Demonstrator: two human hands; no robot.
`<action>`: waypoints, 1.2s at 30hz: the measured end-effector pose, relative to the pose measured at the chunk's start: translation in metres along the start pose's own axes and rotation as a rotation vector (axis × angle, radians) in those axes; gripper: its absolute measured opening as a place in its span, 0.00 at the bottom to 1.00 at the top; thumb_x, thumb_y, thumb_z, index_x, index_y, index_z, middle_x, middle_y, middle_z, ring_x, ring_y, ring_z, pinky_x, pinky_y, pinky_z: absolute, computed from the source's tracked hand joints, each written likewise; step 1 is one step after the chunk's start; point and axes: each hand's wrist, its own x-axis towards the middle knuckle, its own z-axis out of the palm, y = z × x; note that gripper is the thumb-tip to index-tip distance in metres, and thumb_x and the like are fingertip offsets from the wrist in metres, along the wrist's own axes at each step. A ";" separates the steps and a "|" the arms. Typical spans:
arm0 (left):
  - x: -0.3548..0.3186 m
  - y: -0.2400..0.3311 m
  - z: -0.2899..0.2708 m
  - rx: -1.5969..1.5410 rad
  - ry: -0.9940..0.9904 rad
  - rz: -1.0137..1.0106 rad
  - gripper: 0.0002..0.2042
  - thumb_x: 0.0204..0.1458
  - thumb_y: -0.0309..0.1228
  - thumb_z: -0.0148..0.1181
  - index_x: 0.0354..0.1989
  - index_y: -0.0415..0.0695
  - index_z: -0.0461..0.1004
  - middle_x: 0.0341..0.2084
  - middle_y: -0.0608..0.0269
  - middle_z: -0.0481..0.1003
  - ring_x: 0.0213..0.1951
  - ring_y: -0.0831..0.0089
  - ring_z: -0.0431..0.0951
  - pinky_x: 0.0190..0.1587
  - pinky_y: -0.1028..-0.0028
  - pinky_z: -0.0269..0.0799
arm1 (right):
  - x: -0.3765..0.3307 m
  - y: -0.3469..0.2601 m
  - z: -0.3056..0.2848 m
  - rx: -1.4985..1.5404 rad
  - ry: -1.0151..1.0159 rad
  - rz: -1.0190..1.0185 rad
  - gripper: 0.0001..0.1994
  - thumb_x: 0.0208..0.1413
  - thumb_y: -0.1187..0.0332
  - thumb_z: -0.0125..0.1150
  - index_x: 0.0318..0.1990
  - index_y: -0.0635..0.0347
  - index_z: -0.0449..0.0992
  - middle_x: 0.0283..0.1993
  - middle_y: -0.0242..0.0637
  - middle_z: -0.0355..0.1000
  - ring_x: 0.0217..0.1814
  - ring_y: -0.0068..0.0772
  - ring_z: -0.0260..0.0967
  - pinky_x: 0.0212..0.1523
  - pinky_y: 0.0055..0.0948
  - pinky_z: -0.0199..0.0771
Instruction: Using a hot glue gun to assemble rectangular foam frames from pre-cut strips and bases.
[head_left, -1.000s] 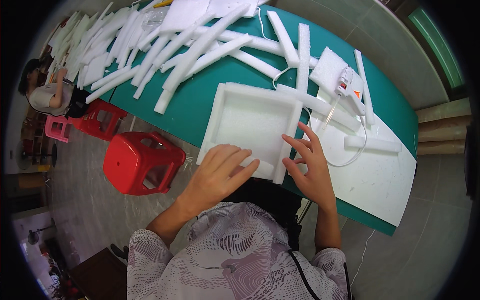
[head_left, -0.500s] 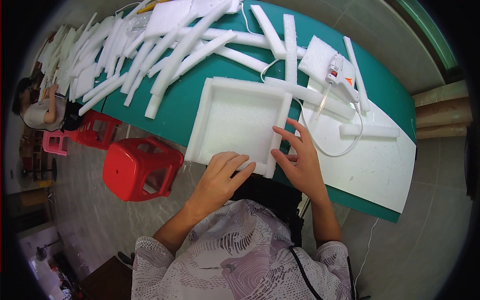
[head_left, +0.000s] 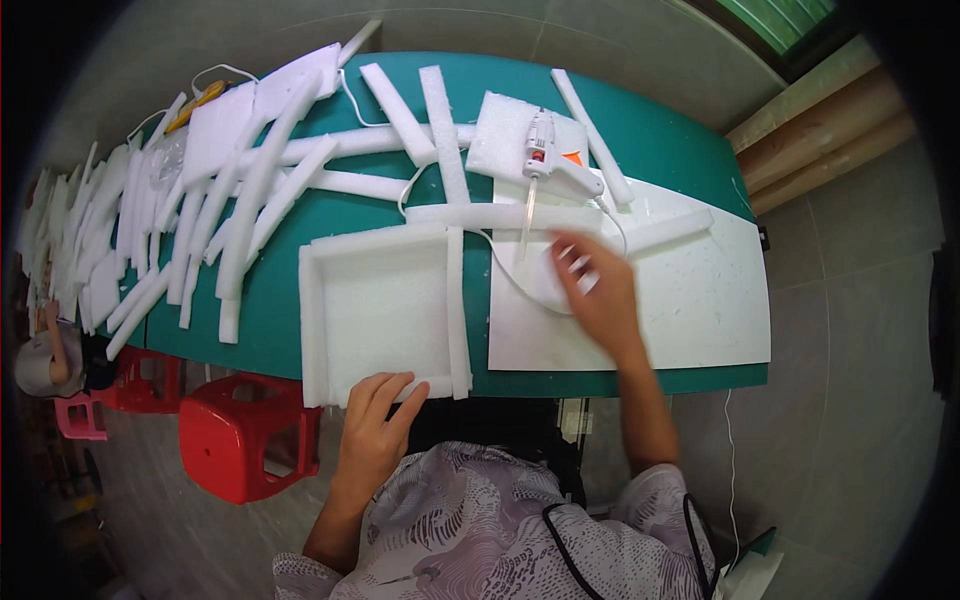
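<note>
R hand (head_left: 603, 300) now off foam box (head_left: 385, 310)

The foam tray (head_left: 458, 310) is white, the desk (head_left: 680, 140) green, the glue gun (head_left: 556, 169) white and orange, the shirt (head_left: 450, 520) mauve-patterned.

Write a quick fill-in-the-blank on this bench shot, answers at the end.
1. The left hand touches the foam tray, whose raised walls number ____.
2. The right hand appears over a flat board coloured ____.
3. The corded tool lying across the square foam piece is a glue ____.
4. The nearest stool is coloured ____.

Missing words: four; white; gun; red.
</note>
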 end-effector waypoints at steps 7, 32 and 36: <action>0.006 0.000 -0.003 -0.001 0.010 0.052 0.19 0.37 0.16 0.57 0.43 0.39 0.76 0.43 0.55 0.72 0.47 0.58 0.72 0.52 0.59 0.68 | 0.084 0.056 -0.033 -0.477 -0.074 -0.215 0.22 0.50 0.76 0.58 0.55 0.61 0.68 0.54 0.47 0.68 0.52 0.47 0.67 0.54 0.37 0.67; 0.005 -0.012 -0.004 -0.062 0.045 -0.021 0.15 0.42 0.16 0.61 0.41 0.40 0.75 0.42 0.55 0.73 0.45 0.54 0.72 0.49 0.60 0.67 | 0.099 0.043 -0.030 -0.382 0.108 -0.182 0.13 0.45 0.80 0.56 0.41 0.66 0.70 0.41 0.51 0.69 0.39 0.55 0.69 0.40 0.40 0.71; 0.005 -0.011 -0.002 -0.069 0.053 -0.026 0.15 0.42 0.16 0.61 0.41 0.40 0.75 0.42 0.55 0.73 0.44 0.55 0.72 0.48 0.61 0.67 | 0.097 0.050 -0.052 -0.030 0.020 0.083 0.09 0.51 0.75 0.55 0.41 0.65 0.74 0.39 0.43 0.73 0.31 0.37 0.70 0.35 0.31 0.70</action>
